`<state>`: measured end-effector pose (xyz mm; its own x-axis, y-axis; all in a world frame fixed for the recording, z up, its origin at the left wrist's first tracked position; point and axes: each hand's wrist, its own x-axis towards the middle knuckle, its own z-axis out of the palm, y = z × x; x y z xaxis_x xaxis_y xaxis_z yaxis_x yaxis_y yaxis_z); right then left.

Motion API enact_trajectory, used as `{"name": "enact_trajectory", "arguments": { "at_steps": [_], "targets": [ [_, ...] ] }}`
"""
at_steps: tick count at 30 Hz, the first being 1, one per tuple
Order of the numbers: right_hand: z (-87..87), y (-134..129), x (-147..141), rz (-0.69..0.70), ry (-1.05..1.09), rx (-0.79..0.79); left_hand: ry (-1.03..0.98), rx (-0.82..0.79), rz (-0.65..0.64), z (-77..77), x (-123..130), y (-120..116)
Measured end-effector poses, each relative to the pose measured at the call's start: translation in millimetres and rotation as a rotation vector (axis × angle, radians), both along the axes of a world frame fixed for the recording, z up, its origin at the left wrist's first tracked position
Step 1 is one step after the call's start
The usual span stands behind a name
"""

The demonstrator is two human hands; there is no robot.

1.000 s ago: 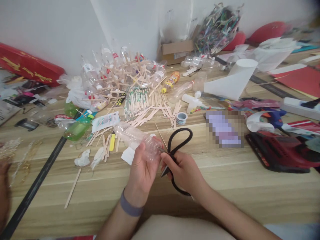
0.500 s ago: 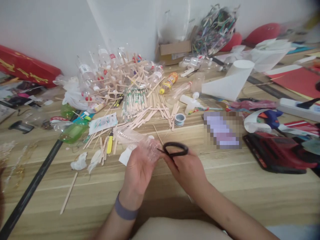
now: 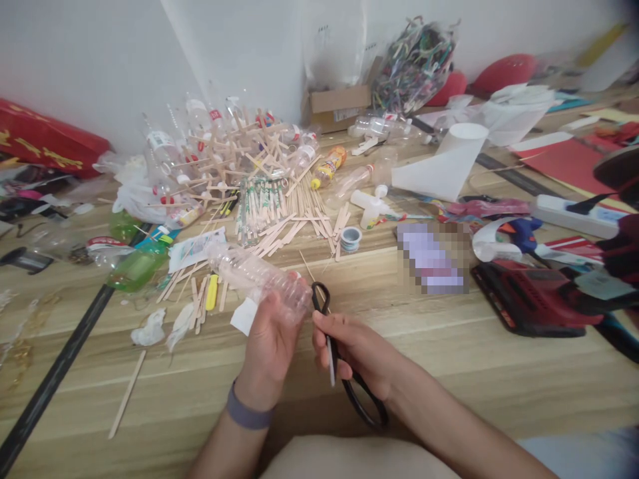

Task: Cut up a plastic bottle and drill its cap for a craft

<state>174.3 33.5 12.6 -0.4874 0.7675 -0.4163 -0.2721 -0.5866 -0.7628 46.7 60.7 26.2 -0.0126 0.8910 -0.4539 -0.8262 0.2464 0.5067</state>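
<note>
A clear plastic bottle [image 3: 249,271] lies across the palm and fingers of my left hand [image 3: 272,339], which wears a grey-purple band on the wrist. Its near end points at my right hand. My right hand [image 3: 349,346] is closed on black-handled scissors [image 3: 367,406], with one handle loop up by the bottle's end and the other hanging low. A short metal blade shows below my right fingers. Scissors and bottle are very near each other; whether they touch I cannot tell.
Wooden sticks [image 3: 274,233], a pile of bottles [image 3: 162,143] and a green bottle [image 3: 140,266] lie ahead and left. A wire spool [image 3: 351,238], white paper cone [image 3: 444,166], power strip [image 3: 579,216] and red power tool [image 3: 529,296] are ahead and right.
The scissors have turned in my right hand, so a blade and the lower loop now show. My right hand has moved slightly lower and away from the bottle. The view has shifted a little.
</note>
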Motion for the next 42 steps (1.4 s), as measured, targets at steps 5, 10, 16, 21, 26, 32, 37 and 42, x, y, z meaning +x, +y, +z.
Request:
{"name": "enact_trajectory", "arguments": {
  "at_steps": [5,10,16,21,26,32,37,42],
  "targets": [
    [3.0,-1,6,-0.037,-0.087,0.099,-0.011,-0.055,0.032,7.6,-7,4],
    [2.3,-2,11,-0.224,-0.634,0.577,-0.039,-0.068,-0.010,16.4,-5,3],
    [-4.4,0,16,-0.307,-1.095,1.053,-0.069,-0.076,0.006,17.8,-3,1],
    [-0.4,2,13,-0.383,-1.270,1.299,-0.080,-0.044,-0.039,14.8,-3,-2],
    [4.9,2,11,-0.404,-1.299,1.427,-0.046,-0.014,-0.045,14.2,1,-4],
    [5.9,2,11,-0.406,-1.338,1.433,-0.026,-0.045,-0.032,19.5,5,-4],
    [7.7,3,13,-0.417,-1.352,1.441,-0.022,-0.050,-0.011,18.7,6,-5],
    [5.4,7,17,-0.399,-1.369,1.510,-0.015,-0.060,-0.003,15.8,5,-6]
  ]
}}
